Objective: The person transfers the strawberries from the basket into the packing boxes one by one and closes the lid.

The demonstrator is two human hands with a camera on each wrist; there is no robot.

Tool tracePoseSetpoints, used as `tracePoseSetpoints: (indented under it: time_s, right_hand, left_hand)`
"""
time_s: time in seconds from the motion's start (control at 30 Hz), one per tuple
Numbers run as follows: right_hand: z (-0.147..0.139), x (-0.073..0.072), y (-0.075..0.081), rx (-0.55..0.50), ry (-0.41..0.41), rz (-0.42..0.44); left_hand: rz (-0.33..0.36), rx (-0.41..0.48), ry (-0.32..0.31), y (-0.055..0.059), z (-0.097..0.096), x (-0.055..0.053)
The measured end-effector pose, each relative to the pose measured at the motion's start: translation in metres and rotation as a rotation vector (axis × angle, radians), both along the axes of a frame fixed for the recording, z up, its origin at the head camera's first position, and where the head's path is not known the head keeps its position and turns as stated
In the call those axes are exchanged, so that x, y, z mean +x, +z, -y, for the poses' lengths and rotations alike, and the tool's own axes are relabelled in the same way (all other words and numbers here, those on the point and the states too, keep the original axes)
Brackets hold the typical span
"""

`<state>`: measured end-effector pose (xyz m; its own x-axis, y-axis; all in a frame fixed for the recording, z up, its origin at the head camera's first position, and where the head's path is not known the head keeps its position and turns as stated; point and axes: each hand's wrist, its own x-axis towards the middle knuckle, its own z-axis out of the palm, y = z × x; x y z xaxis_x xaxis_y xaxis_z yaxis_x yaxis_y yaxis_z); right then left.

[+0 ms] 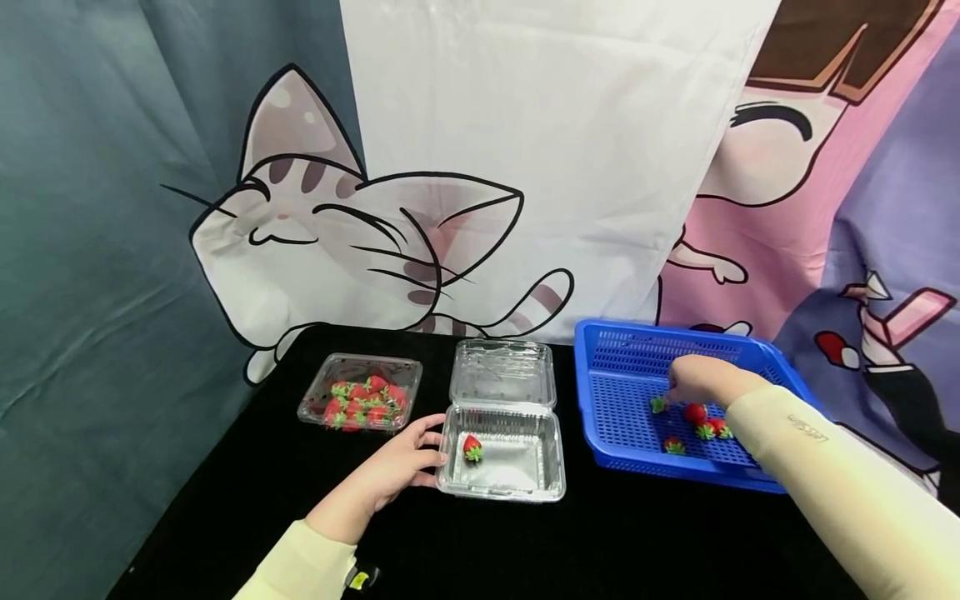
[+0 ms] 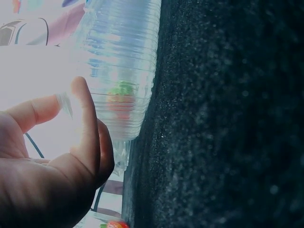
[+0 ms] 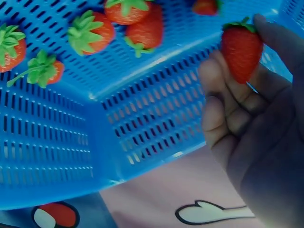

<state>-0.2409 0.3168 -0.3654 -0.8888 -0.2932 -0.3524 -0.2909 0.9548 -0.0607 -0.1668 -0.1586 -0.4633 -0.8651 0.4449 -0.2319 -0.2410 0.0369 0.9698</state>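
My right hand [image 1: 701,382] is over the blue plastic basket [image 1: 600,454]. In the right wrist view it pinches a red strawberry [image 3: 241,54] with a green cap between thumb and fingers, tip pointing down. Several more strawberries [image 1: 696,414] lie on the basket floor. On the left, my left hand [image 1: 408,457] holds the left rim of a clear plastic clamshell box [image 1: 551,467], thumb and fingers at its edge in the left wrist view. The box's lid [image 1: 504,372] is folded back, and one strawberry [image 1: 472,448] sits at the left inside it.
Left of the clamshell box stands another clear box [image 1: 315,408] with several strawberries in it. All the containers stand on a black cloth-covered table [image 1: 480,550]. Behind it hangs a printed cartoon curtain [image 1: 585,150].
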Motion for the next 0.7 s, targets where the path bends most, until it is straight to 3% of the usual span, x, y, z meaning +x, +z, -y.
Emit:
tracePoseSetpoints:
  time_s: [0.2, 0.4, 0.6, 0.7]
  right_hand:
    - [0.012, 0.005, 0.022, -0.116, -0.017, -0.102]
    - [0.046, 0.027, 0.045, -0.215, 0.028, -0.255]
    - [0.098, 0.052, 0.045, -0.263, 0.077, -0.420]
    - [0.127, 0.063, 0.041, -0.299, 0.125, -0.449]
  left_hand:
    - [-0.008, 0.004, -0.001, -0.001, 0.000, 0.000]
    - [-0.011, 0.003, 0.003, -0.001, 0.000, 0.001]
    - [-0.015, -0.001, 0.006, 0.000, 0.000, 0.003]
    - [-0.015, -0.002, 0.009, 0.000, 0.000, 0.003]
